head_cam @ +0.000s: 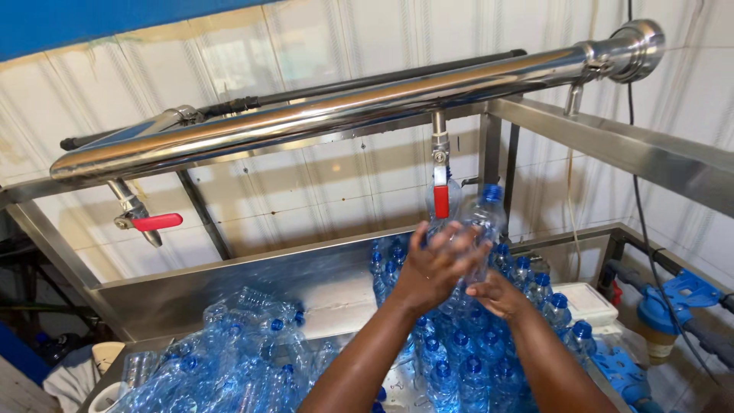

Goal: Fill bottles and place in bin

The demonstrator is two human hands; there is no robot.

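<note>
From the head camera I see my left hand (437, 269) just right of the frame's centre, fingers wrapped around a clear plastic bottle (475, 229) with a blue cap, held up under the red-handled tap (441, 200) that drops from the long steel pipe (344, 107) crossing the upper half of the frame. My right hand (498, 294) sits just below and to the right, fingers curled against the bottle's lower end, so both hands grip the same bottle. Beneath them, lower centre, stand rows of capped bottles (466, 348) packed close together. At the lower left lies a loose heap of empty bottles (229, 352) on the steel trough (321, 283). A second red-handled valve (153, 222) hangs at the left under the pipe.
</note>
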